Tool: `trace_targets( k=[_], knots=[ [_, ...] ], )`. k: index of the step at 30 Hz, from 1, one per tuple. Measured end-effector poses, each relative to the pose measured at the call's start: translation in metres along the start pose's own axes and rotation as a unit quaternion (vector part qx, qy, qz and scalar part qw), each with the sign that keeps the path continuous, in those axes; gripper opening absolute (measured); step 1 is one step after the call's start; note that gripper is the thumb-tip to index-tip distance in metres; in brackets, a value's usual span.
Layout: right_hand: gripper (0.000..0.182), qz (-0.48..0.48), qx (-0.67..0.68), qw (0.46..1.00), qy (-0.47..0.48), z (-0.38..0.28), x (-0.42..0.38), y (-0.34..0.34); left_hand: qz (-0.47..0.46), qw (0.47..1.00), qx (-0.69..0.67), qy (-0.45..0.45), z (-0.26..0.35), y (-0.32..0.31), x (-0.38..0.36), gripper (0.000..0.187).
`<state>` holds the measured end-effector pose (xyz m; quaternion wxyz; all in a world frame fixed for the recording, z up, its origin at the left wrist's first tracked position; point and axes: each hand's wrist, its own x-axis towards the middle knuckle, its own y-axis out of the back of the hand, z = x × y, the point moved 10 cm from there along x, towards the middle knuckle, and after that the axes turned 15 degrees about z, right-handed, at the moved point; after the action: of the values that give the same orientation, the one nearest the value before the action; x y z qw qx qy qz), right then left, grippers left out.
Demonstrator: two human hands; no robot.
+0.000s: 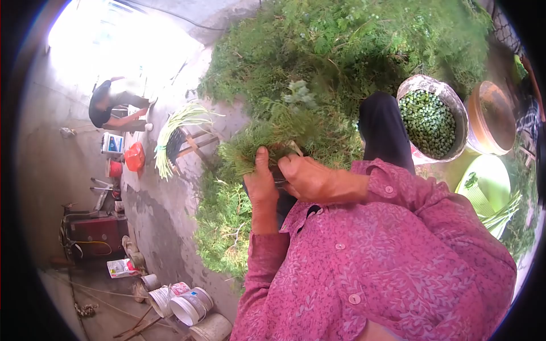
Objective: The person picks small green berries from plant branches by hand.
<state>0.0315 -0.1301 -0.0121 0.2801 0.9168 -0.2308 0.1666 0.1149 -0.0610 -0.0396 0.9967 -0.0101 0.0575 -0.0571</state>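
My left hand (262,184) is closed round a leafy evergreen branch (244,152), its thumb pointing up along the foliage. Close beside it, my right hand (318,179) is closed with its fingers bent at the base of the same foliage; what they pinch is too small to make out. Both hands are in front of the pink patterned shirt. A large heap of cut green branches (341,45) lies beyond them. To the right, a white bucket (405,88) holds many small green cones or berries (429,122).
A dark-trousered knee (384,128) stands between my hands and the bucket. Farther right are a tan tub (492,116) and a pale green basin (495,179). Long green stalks (170,136) lie on a stool at left. Another person (108,108) bends in the background, with white buckets (190,307) at lower left.
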Motion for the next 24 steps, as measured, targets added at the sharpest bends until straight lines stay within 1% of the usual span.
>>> trace_targets(
  k=[1,3,4,6,7,8,9,10,11,13,14,16,17,18,19,20,21,23,24],
  knots=[
    [0.017,-0.001,0.002,1.000,0.000,-0.003,0.000,0.004,-0.001,1.000,-0.010,0.017,-0.002,0.004,0.003,0.030],
    [0.018,-0.088,0.019,0.995,-0.039,-0.003,0.002,0.003,-0.014,1.000,-0.011,0.025,-0.001,0.009,0.005,0.029],
    [0.018,-0.088,0.020,0.995,-0.037,-0.003,0.006,0.008,-0.029,0.999,-0.013,0.033,-0.001,0.008,0.005,0.029],
    [0.022,-0.164,0.031,0.986,-0.012,-0.008,0.005,0.002,-0.024,0.999,-0.015,0.034,-0.001,0.012,0.006,0.029],
    [0.022,-0.166,0.033,0.985,-0.013,-0.011,0.007,0.006,-0.020,0.999,-0.015,0.037,-0.002,0.016,0.005,0.029],
    [0.023,-0.153,0.112,0.982,-0.013,-0.021,0.012,0.014,-0.019,0.999,-0.015,0.038,0.000,0.017,0.003,0.029],
    [0.024,-0.139,0.189,0.972,-0.012,-0.035,0.019,0.028,0.022,0.994,0.100,0.033,0.000,0.027,0.003,0.029],
    [0.026,-0.203,0.275,0.930,-0.135,-0.034,0.018,0.029,0.062,0.975,0.212,0.027,0.004,0.036,0.001,0.030],
    [0.026,-0.203,0.275,0.930,-0.135,-0.033,0.023,0.034,0.061,0.975,0.211,0.027,0.010,0.035,-0.003,0.030],
    [0.026,-0.075,0.369,0.908,-0.185,-0.019,0.043,0.060,0.022,0.964,0.264,-0.032,0.028,0.028,-0.013,0.032],
    [0.026,-0.075,0.370,0.907,-0.185,-0.016,0.046,0.065,-0.011,0.970,0.238,-0.052,0.027,0.026,-0.011,0.033],
    [0.030,0.049,0.478,0.848,-0.222,0.008,0.056,0.096,-0.023,0.971,0.230,-0.053,0.026,0.035,-0.006,0.030],
    [0.030,0.048,0.480,0.847,-0.223,0.015,0.059,0.100,-0.036,0.973,0.223,-0.052,0.026,0.037,-0.006,0.028],
    [0.031,0.080,0.429,0.873,-0.218,0.026,0.061,0.109,-0.035,0.972,0.225,-0.051,0.026,0.041,-0.006,0.028],
    [0.032,0.112,0.376,0.895,-0.211,0.036,0.064,0.120,-0.048,0.991,0.115,-0.052,0.033,0.040,-0.007,0.024],
    [0.038,0.102,0.343,0.910,-0.210,0.049,0.063,0.113,-0.061,0.997,0.006,-0.052,0.040,0.041,-0.009,0.021],
    [0.038,0.104,0.344,0.909,-0.211,0.053,0.061,0.106,-0.063,0.997,0.008,-0.052,0.040,0.043,-0.008,0.021],
    [0.046,-0.003,0.391,0.882,-0.261,0.048,0.055,0.066,-0.020,0.999,0.014,-0.031,0.037,0.055,0.000,0.018],
    [0.050,-0.038,0.410,0.863,-0.292,0.042,0.051,0.049,-0.022,0.999,0.017,-0.031,0.036,0.054,0.002,0.018]
  ],
)
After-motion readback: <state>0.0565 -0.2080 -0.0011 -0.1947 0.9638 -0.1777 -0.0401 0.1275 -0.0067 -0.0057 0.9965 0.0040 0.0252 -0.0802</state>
